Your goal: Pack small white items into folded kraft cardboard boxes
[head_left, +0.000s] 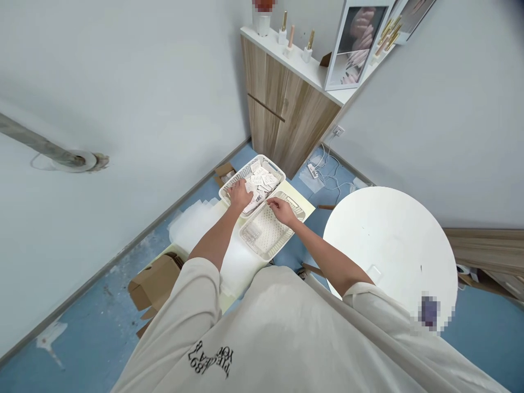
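Two white plastic mesh baskets stand on a pale yellow table [305,206]. The far basket [271,165] is filled with several small white packets [262,179]. The near basket [277,246] holds only a clear packet or two at its near end. My left hand [239,195] lies palm down in the far basket with its fingers curled over the packets. My right hand [281,210] hovers over the rim between the two baskets, fingers pinched on a small white packet.
A round white table [388,240] stands to the right. A wooden cabinet [282,112] with bottles and framed pictures fills the corner. Opened cardboard boxes [153,284] lie on the blue floor at left, cables and a power strip [313,171] near the cabinet.
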{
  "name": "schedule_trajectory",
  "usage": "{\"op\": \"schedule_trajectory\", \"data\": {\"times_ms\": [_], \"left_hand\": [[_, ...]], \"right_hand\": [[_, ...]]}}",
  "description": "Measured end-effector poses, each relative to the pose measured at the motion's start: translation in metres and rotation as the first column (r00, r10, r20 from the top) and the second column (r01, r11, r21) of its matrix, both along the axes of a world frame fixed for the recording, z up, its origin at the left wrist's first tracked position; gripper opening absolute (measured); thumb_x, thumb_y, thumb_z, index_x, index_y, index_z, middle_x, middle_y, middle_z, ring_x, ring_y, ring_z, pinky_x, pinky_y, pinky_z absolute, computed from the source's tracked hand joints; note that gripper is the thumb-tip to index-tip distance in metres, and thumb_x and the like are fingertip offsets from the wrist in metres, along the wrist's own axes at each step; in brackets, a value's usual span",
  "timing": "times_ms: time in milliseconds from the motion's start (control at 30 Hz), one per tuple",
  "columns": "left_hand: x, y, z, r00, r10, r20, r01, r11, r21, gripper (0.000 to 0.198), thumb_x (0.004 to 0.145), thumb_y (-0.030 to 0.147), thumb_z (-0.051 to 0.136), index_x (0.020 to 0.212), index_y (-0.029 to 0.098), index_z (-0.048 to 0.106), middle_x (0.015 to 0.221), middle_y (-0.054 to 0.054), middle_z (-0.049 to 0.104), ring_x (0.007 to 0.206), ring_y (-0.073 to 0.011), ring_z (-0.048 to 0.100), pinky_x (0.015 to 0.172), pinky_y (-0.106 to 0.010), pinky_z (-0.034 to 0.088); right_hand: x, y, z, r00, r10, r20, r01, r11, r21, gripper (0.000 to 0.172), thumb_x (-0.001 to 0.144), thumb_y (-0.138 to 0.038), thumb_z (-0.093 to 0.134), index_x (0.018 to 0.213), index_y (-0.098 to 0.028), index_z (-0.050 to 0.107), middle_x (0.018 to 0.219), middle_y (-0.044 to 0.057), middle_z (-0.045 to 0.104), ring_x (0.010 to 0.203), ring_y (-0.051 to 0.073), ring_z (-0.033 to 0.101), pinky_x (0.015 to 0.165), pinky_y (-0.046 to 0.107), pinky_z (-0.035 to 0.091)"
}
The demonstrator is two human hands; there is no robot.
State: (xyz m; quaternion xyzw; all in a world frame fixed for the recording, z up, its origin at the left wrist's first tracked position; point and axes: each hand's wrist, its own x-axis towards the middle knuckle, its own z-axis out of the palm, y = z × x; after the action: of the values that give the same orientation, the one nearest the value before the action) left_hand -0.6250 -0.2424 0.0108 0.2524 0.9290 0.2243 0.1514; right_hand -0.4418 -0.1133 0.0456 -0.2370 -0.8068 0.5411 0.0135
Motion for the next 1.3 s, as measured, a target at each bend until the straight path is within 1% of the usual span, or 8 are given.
{"op": "schedule_trajectory", "data": {"times_ms": [133, 267, 400, 500, 733, 900, 1167, 1300], "left_hand": [[0.007, 0.0, 0.012, 0.994, 0.096, 0.047, -0.105, 0.96, 0.26, 0.047, 0.08, 0.027, 0.072, 0.121, 0.024, 0.048, 0.13, -0.012, 0.058, 0.126, -0.0324, 0.051, 0.11, -0.049, 0.028], [0.018, 0.005, 0.023, 0.937, 0.123, 0.326, -0.278, 0.827, 0.488, 0.039, 0.076, 0.027, 0.074, 0.108, 0.024, 0.053, 0.121, -0.008, 0.061, 0.116, -0.0254, 0.058, 0.1, -0.041, 0.042], [0.04, 0.021, 0.031, 0.628, -0.145, 0.765, -0.496, 0.683, 0.537, 0.027, 0.078, 0.036, 0.071, 0.095, 0.021, 0.057, 0.098, -0.006, 0.067, 0.094, -0.0202, 0.066, 0.087, -0.036, 0.051], [0.067, 0.04, 0.037, 0.369, -0.375, 0.851, -0.558, 0.643, 0.525, 0.029, 0.076, 0.037, 0.072, 0.095, 0.019, 0.059, 0.091, -0.005, 0.07, 0.086, -0.0174, 0.067, 0.085, -0.033, 0.053], [0.15, 0.098, 0.054, 0.189, -0.535, 0.824, -0.466, 0.689, 0.554, 0.028, 0.075, 0.033, 0.077, 0.094, 0.018, 0.063, 0.096, -0.006, 0.072, 0.088, -0.0169, 0.07, 0.093, -0.037, 0.053], [0.229, 0.138, 0.058, 0.191, -0.518, 0.834, -0.242, 0.798, 0.552, 0.037, 0.072, 0.04, 0.083, 0.097, 0.018, 0.068, 0.097, -0.008, 0.073, 0.09, -0.0193, 0.07, 0.09, -0.038, 0.054], [0.395, 0.195, 0.039, 0.527, -0.36, 0.77, -0.083, 0.88, 0.468, 0.022, 0.072, 0.032, 0.08, 0.086, 0.018, 0.071, 0.078, -0.004, 0.07, 0.072, -0.0168, 0.067, 0.072, -0.031, 0.052], [0.475, 0.213, 0.024, 0.548, -0.367, 0.752, 0.015, 0.903, 0.43, 0.016, 0.072, 0.028, 0.078, 0.082, 0.019, 0.071, 0.072, -0.004, 0.068, 0.07, -0.0187, 0.066, 0.072, -0.034, 0.052]], "right_hand": [[0.003, 0.0, -0.002, 1.0, 0.0, -0.015, 0.0, 1.0, -0.022, 0.027, 0.092, -0.027, 0.049, 0.11, -0.023, 0.069, 0.107, 0.003, 0.072, 0.094, 0.018, 0.066, 0.086, 0.032, 0.051], [0.005, 0.001, -0.001, 0.997, -0.071, -0.029, 0.069, 0.996, -0.055, 0.027, 0.092, -0.029, 0.05, 0.11, -0.023, 0.07, 0.109, 0.004, 0.071, 0.096, 0.019, 0.066, 0.091, 0.034, 0.051], [0.009, 0.008, 0.003, 0.977, -0.21, -0.049, 0.201, 0.97, -0.137, 0.028, 0.091, -0.034, 0.053, 0.11, -0.022, 0.069, 0.112, 0.005, 0.071, 0.09, 0.018, 0.068, 0.09, 0.035, 0.052], [0.021, 0.022, 0.009, 0.943, -0.331, -0.027, 0.315, 0.918, -0.243, 0.031, 0.092, -0.04, 0.053, 0.111, -0.021, 0.069, 0.11, 0.006, 0.071, 0.09, 0.018, 0.069, 0.083, 0.033, 0.054], [0.103, 0.068, 0.027, 0.846, -0.529, 0.057, 0.515, 0.786, -0.343, 0.034, 0.086, -0.044, 0.063, 0.109, -0.02, 0.069, 0.1, 0.005, 0.073, 0.088, 0.018, 0.07, 0.075, 0.03, 0.053], [0.197, 0.097, 0.029, 0.739, -0.674, 0.027, 0.641, 0.69, -0.337, 0.032, 0.077, -0.042, 0.07, 0.1, -0.019, 0.07, 0.093, 0.005, 0.074, 0.082, 0.018, 0.068, 0.073, 0.03, 0.052], [0.381, 0.131, 0.02, 0.542, -0.839, 0.057, 0.802, 0.496, -0.332, 0.03, 0.069, -0.033, 0.071, 0.094, -0.017, 0.07, 0.072, 0.0, 0.068, 0.07, 0.016, 0.063, 0.069, 0.029, 0.051], [0.466, 0.135, 0.009, 0.481, -0.87, 0.105, 0.847, 0.43, -0.314, 0.027, 0.067, -0.033, 0.071, 0.089, -0.016, 0.071, 0.069, 0.001, 0.067, 0.067, 0.016, 0.063, 0.069, 0.031, 0.052]]}}
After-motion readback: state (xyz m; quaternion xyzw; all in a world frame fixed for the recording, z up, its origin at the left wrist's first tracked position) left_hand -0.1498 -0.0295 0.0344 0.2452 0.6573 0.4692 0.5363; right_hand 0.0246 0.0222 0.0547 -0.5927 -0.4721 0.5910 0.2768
